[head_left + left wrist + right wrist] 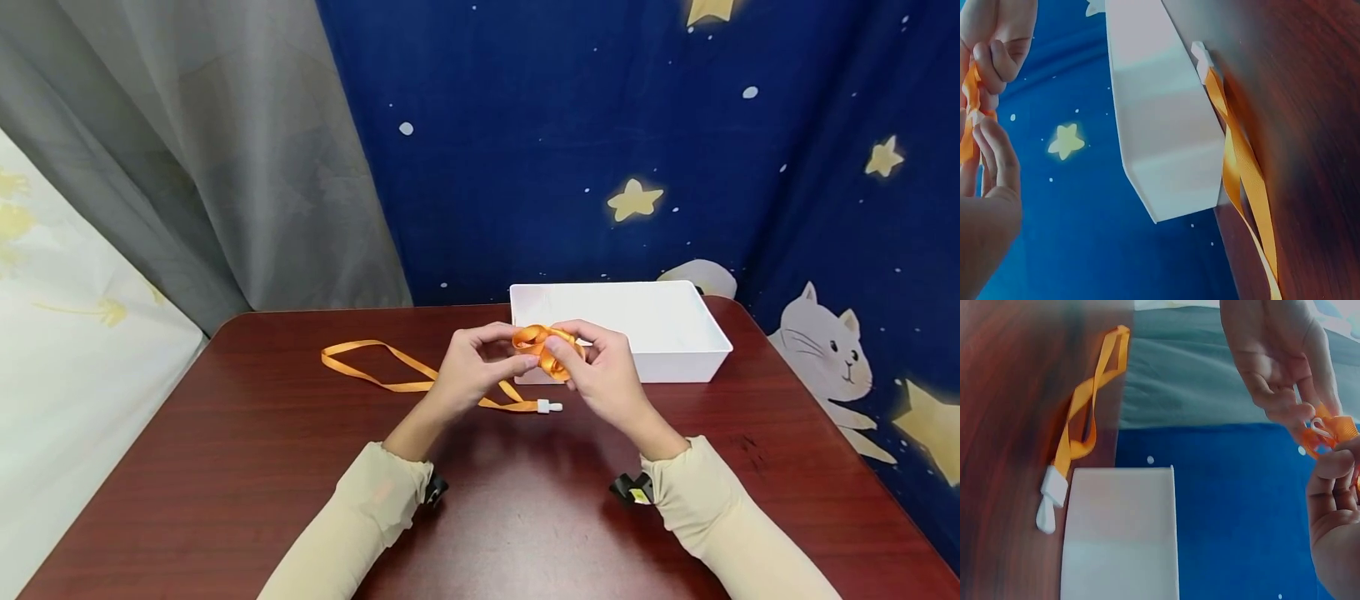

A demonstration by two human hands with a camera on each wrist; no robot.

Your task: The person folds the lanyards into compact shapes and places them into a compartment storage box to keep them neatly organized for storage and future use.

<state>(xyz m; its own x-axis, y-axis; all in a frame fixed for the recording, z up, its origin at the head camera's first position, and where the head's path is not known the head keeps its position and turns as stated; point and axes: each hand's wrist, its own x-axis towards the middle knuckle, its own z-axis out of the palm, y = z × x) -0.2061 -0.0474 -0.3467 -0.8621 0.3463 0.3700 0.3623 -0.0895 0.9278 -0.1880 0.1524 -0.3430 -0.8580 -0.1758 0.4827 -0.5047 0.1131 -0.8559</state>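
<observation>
Raised over the table, an orange lanyard is bundled into loose loops between both hands. My left hand pinches the left side of the bundle between thumb and fingers. On the other side my right hand grips it, its thumb pressed across the front of the loops. A bit of white shows among the loops in the right wrist view, partly hidden by fingers. A second orange lanyard lies stretched out on the table behind the left hand, which covers part of it. Its white plastic clip points right, below the bundle.
A white rectangular box stands at the back of the table, just behind the right hand. The dark red-brown table reaches to a grey curtain and a blue star-patterned curtain.
</observation>
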